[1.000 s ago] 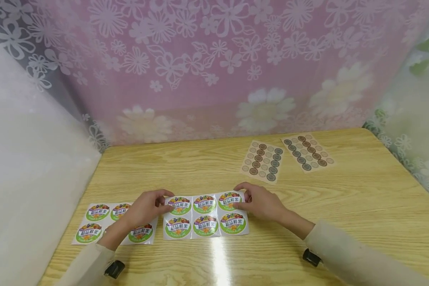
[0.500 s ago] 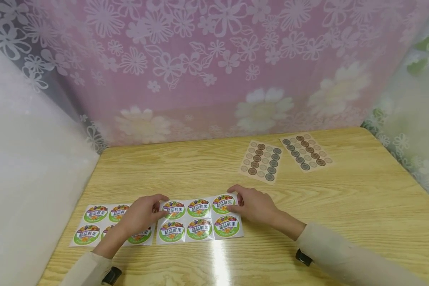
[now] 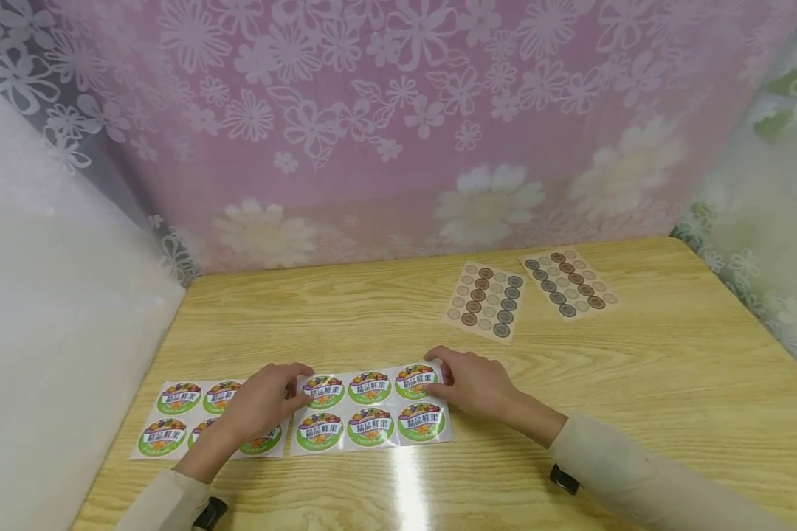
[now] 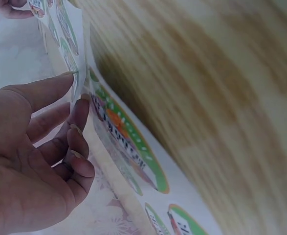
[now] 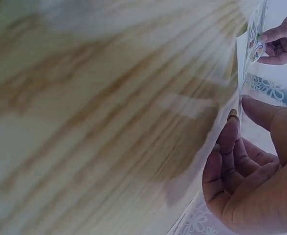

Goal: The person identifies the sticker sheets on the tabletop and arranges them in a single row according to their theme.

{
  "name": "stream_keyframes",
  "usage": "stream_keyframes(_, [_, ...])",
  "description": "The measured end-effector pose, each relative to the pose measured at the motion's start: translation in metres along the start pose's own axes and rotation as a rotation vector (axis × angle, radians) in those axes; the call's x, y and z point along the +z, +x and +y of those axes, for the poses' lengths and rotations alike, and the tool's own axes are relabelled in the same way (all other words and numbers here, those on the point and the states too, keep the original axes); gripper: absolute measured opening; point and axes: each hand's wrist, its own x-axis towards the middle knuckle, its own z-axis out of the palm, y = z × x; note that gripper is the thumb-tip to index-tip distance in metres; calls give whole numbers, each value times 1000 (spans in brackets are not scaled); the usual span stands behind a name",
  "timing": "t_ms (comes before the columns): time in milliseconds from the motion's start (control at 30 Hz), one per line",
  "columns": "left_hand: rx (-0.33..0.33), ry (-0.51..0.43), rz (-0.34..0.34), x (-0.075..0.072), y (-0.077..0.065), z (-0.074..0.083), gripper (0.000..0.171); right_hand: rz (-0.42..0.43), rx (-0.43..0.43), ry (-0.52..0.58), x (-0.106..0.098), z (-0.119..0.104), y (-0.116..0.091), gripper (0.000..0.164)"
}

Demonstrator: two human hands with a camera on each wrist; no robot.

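Note:
A white sheet of round "Fresh Fruit" stickers [image 3: 370,407] lies in front of me in the head view, its several labels in two rows. My left hand [image 3: 262,402] pinches its left edge between thumb and fingers; the left wrist view shows the sheet's edge [image 4: 75,44] lifted there. At the opposite end my right hand [image 3: 476,382] pinches the upper right corner. A matching sticker sheet [image 3: 173,417] lies flat to the left, close beside the held one and partly hidden under my left hand and forearm.
Toward the back right of the wooden table [image 3: 637,383] lie two beige sheets with small round brown and grey stickers, a nearer sheet [image 3: 485,301] and a farther sheet [image 3: 569,282]. A pink flowered curtain [image 3: 372,147] hangs behind the table, with pale cloth at both sides.
Both hands have shifted the held sheet slightly to the left, closer to the other fruit sticker sheet. Over the last half second they have hardly moved.

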Motion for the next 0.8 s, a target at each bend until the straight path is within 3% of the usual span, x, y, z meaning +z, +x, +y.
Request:
stream_keyframes(200, [10,77,15,2,1,2,38,-1,-3,-46,2,2,-1,45])
stream_keyframes(533, [86,277,134,2,-5,9,35,20,-35,-173,5,2,1,44])
stream_keyframes(800, [98,317,151,1,-4,14,37,29,-51,-212,2,0,0,43])
